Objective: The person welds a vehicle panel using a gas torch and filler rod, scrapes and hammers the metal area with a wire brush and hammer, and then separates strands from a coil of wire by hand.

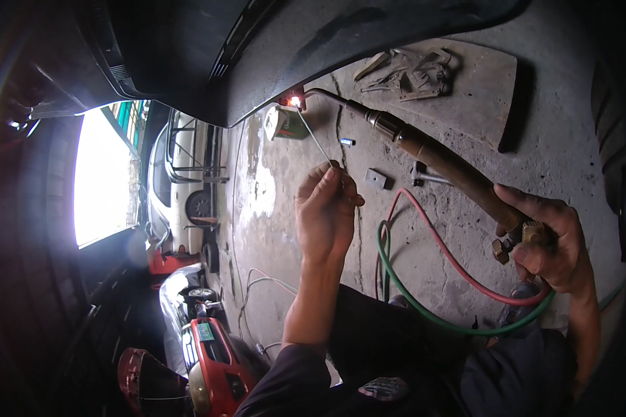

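My left hand [325,208] pinches a thin metal rod [314,139] between thumb and fingers. The rod slants up to a bright glowing spot [295,101] at the lower edge of a dark curved panel [278,59]. In my right hand [556,240] is a gas welding torch [452,167], gripped near its brass valve knobs [532,233]. Its bent, narrow tip meets the glow from the right, close to the rod's end. A red hose [435,243] and a green hose [421,306] loop down beneath the torch handle.
A small tub [285,124] stands behind the glow. On the concrete floor lie a small blue cylinder [348,142], a metal block [375,178] and a hammer-like tool [431,178]. A flat board [487,90] carries a dusty metal piece [410,75]. Vehicles [184,181] stand at left.
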A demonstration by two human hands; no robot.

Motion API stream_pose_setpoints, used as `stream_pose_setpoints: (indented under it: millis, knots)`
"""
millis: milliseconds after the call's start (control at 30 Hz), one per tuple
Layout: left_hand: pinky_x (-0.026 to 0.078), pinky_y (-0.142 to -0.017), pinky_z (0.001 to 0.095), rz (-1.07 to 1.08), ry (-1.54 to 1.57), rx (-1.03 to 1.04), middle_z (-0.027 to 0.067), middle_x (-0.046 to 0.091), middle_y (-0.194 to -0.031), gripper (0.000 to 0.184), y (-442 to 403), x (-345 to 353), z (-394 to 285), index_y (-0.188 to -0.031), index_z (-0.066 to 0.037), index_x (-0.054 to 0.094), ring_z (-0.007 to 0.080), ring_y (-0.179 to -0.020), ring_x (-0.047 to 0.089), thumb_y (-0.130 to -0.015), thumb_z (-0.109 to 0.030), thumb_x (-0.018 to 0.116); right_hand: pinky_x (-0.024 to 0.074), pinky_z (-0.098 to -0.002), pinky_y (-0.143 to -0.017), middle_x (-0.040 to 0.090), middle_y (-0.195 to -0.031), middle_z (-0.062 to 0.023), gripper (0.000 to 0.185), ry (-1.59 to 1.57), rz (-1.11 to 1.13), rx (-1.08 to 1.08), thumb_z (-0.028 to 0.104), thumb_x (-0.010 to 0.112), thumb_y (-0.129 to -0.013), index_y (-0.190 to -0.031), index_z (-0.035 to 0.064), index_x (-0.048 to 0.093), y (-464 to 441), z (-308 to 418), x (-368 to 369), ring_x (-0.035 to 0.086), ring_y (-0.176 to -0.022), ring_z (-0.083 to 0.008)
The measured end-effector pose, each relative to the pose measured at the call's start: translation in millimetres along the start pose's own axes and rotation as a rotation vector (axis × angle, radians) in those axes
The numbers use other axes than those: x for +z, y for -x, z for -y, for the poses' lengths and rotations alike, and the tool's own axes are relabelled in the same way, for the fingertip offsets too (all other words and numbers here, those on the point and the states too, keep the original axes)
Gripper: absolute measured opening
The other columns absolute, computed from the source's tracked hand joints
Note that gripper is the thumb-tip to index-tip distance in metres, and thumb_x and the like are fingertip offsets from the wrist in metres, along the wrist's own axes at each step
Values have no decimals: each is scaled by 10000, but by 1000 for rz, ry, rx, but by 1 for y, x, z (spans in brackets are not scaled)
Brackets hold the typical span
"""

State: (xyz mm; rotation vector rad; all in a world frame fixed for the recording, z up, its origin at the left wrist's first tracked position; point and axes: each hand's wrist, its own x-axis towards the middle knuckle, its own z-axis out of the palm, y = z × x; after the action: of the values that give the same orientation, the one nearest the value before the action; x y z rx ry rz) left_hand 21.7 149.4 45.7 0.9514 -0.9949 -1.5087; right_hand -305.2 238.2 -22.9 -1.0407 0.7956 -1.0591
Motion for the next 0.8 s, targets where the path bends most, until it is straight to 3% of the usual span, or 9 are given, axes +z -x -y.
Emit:
stream_pose_setpoints:
  millis: [533, 700, 800]
  knots:
    - [526, -632, 229, 2, 22, 1, 70, 659, -968, 159, 1, 2, -1, -1114, 5, 646, 129, -855, 607, -999, -50, 552, 510, -245, -666, 693, -837, -83, 703, 20, -5, -1, 198, 691, -721, -1383, 1, 566, -1, 1, 1, 623, -660, -91]
    - [499, -607, 220, 13, 28, -8, 68, 653, -958, 152, 0, -1, 0, -1107, 2, 648, 126, -844, 601, -996, -49, 556, 519, -255, -689, 697, -867, -97, 706, 14, 5, 24, 194, 686, -716, -1385, 4, 566, 0, 5, 1, 639, -695, -102]
    - [572, -665, 321, -86, 3, -17, 85, 652, -853, 141, -2, -3, 1, -1084, 1, 604, 163, -762, 643, -976, -89, 593, 526, -261, -705, 701, -877, -102, 708, 25, 8, -1, 195, 689, -716, -1386, 4, 565, 0, 1, 0, 655, -718, -113]
